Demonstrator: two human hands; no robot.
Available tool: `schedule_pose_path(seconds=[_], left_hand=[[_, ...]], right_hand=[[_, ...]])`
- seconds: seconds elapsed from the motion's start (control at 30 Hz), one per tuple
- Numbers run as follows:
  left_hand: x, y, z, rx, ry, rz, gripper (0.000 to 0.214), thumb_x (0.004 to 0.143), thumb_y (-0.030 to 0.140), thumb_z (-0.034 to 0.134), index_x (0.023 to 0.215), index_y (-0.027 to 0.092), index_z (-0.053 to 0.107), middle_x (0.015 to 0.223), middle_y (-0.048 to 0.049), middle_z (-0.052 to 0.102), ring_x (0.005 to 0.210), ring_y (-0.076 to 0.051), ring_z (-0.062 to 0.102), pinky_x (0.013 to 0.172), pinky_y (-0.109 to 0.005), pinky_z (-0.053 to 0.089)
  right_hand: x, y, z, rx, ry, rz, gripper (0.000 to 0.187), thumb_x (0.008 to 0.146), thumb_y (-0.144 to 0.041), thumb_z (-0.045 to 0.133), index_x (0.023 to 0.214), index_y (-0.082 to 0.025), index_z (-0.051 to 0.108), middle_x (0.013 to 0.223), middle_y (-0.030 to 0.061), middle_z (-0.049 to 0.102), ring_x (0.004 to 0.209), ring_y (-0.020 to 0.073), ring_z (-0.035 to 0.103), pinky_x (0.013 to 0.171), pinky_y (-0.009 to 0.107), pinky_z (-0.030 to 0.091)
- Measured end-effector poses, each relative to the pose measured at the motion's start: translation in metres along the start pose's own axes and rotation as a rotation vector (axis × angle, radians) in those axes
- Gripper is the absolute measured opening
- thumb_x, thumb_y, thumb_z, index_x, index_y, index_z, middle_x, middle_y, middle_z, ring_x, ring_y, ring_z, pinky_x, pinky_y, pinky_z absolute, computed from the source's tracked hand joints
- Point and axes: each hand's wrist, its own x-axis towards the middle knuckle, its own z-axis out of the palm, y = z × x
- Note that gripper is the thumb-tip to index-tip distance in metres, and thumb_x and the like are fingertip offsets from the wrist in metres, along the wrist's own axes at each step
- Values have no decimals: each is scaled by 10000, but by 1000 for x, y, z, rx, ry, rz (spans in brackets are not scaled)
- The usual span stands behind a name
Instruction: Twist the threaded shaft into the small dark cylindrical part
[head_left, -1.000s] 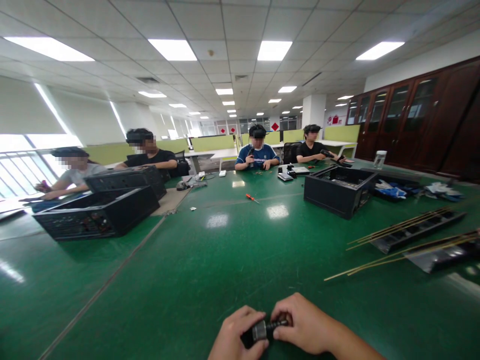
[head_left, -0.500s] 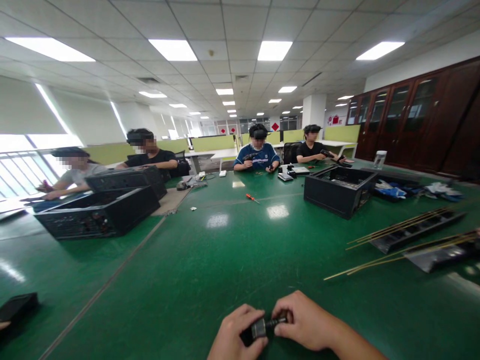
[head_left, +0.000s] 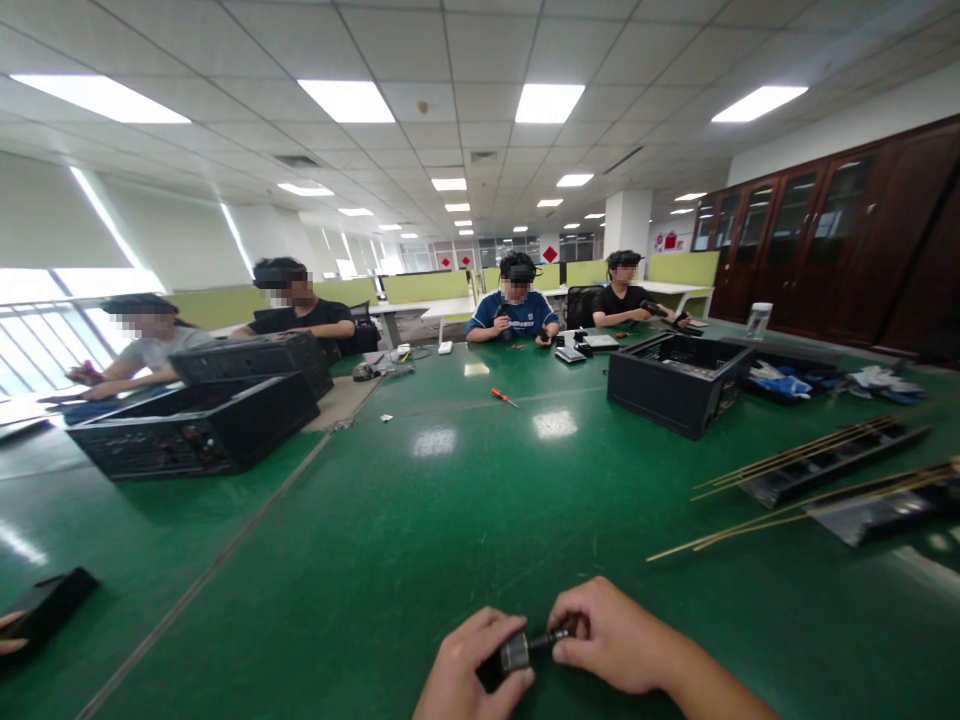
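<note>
At the bottom of the head view my left hand [head_left: 469, 668] is closed around a small dark device with a grey block-shaped end [head_left: 515, 652]. A narrow black stem [head_left: 541, 640] sticks out of that end toward the right. My right hand [head_left: 611, 635] pinches the stem's tip between thumb and curled fingers. Both hands are just above the green table [head_left: 360, 560]. My left palm hides the rest of the device, and its exact kind cannot be made out.
Thin yellow rods [head_left: 795, 455] lie over dark trays at right. Black computer cases stand at left [head_left: 247, 430] and right [head_left: 660, 395]. An orange screwdriver [head_left: 502, 397] lies mid-table. Several co-workers sit opposite; another person's hand [head_left: 10, 635] holds a black box [head_left: 56, 605] at lower left.
My right hand has shifted slightly up and right, and more of the stem shows. The grey end looks brighter. At lower left, the other person's black box has moved right and up.
</note>
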Motion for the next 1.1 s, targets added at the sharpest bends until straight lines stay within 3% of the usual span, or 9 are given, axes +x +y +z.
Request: schedule_pose_path(seconds=[1.1], left_hand=[[3,-3,-2,7,27,-36,350,762,137,757,1090,259,757,975,-35,756,903,-198,727,842,-270,576]], right_hand=[[1,1,-9,-12,13,18,154,769,-183,721,914,-163,769,681,-9,690,618,128,602,566,189,409]])
